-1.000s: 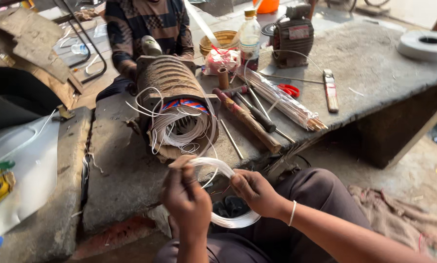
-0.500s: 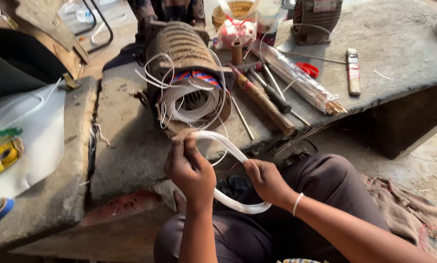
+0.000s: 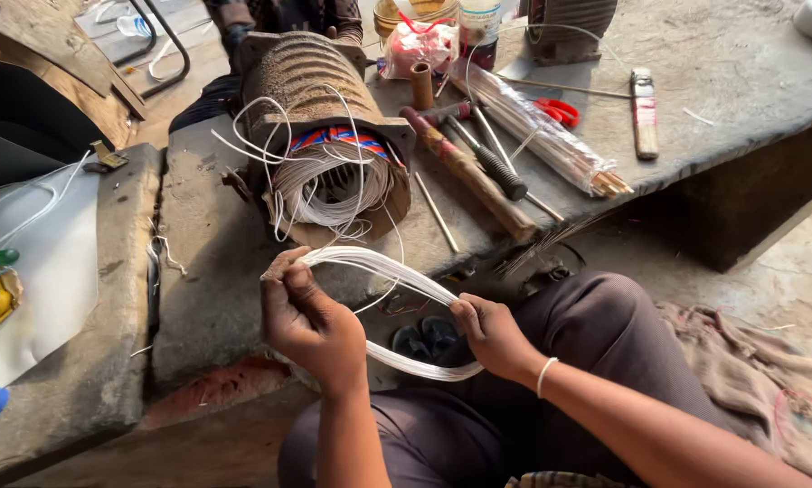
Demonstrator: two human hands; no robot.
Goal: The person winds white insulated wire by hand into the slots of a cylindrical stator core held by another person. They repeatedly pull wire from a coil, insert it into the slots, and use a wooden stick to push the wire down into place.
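Both my hands hold one loop of white wire strands [image 3: 397,271] just in front of a low concrete bench. My left hand [image 3: 308,318] pinches the loop's upper left end. My right hand [image 3: 490,333] grips its right side, where the bundle bends back underneath. A rusty ribbed motor body [image 3: 308,86] lies on the bench [image 3: 207,262] right beyond my hands, its open end facing me. White wire coils [image 3: 334,185] and a coloured band fill that opening, and loose strands run from it toward the loop.
Right of the motor lie a wooden-handled tool [image 3: 474,176], a screwdriver [image 3: 492,161], a clear bag of thin sticks [image 3: 542,136], red scissors [image 3: 558,111] and a flat stick [image 3: 643,113]. Another person's arm [image 3: 234,36] rests behind the motor. White sheet [image 3: 35,271] at left.
The view has come closer to the motor. My hands have drawn the round wire loop out into a longer, flatter loop, with my right hand further to the right.
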